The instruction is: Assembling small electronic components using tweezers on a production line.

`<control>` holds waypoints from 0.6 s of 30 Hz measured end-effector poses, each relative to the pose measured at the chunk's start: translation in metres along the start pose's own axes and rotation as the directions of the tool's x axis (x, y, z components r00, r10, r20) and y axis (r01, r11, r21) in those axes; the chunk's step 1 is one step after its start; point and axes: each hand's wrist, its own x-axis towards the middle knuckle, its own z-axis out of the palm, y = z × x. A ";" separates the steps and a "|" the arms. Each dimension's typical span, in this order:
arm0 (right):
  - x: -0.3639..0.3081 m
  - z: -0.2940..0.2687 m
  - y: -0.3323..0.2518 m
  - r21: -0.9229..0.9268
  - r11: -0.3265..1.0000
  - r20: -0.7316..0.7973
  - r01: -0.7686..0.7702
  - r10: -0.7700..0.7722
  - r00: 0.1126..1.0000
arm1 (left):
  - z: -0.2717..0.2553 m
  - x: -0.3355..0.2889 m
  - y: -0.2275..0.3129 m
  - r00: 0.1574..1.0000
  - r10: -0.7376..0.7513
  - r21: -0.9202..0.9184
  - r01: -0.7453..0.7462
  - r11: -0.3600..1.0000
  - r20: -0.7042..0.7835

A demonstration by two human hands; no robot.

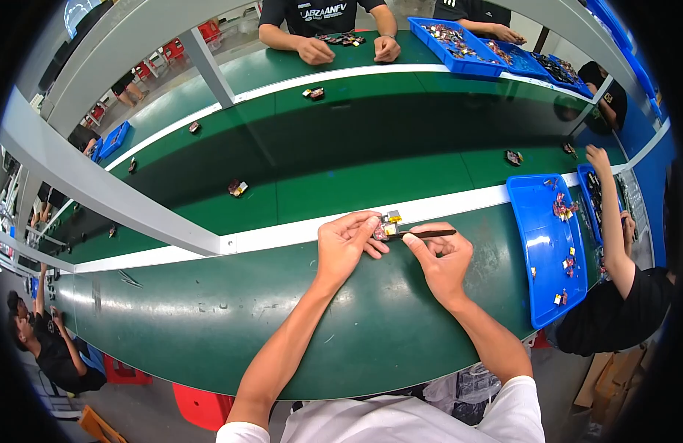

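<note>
My left hand (347, 247) is closed on a small electronic assembly (388, 229), pinching it between thumb and fingers above the green bench near the white rail. The assembly has reddish and dark parts, with a silver and yellow piece standing up at its far side. Between thumb and fingers, my right hand (443, 260) grips a slim black tool (434, 233) that looks like tweezers. Its tip points left and meets the assembly's right side; whether it grips a part there is too small to tell.
A blue tray (537, 251) with several small assemblies stands right of my hands. Beyond the white rail (297, 234), a green conveyor belt (341, 199) carries scattered assemblies. Grey frame posts (120, 184) rise at left. Co-workers sit opposite and on both sides; one arm (615, 229) reaches over at right.
</note>
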 end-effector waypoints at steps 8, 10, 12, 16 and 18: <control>0.003 -0.001 -0.002 -0.023 1.000 0.032 0.018 -0.017 0.999 | 0.001 0.000 0.003 1.000 -0.014 0.021 0.014 1.000 -0.009; 0.004 -0.002 -0.002 -0.033 0.999 0.047 0.030 -0.028 0.998 | -0.001 0.000 0.003 1.000 -0.022 0.031 0.022 0.999 -0.002; 0.006 -0.002 -0.003 -0.039 0.999 0.077 0.010 -0.006 0.997 | -0.003 0.000 0.001 1.000 -0.030 0.044 0.030 0.999 0.004; 0.008 -0.003 -0.006 -0.030 1.000 0.076 0.002 0.000 0.997 | -0.007 0.003 -0.002 0.999 -0.041 -0.012 0.041 0.999 0.019; 0.008 -0.004 -0.007 -0.037 0.999 0.089 0.009 -0.006 0.996 | -0.008 0.004 0.000 0.999 -0.040 -0.038 0.041 0.998 0.015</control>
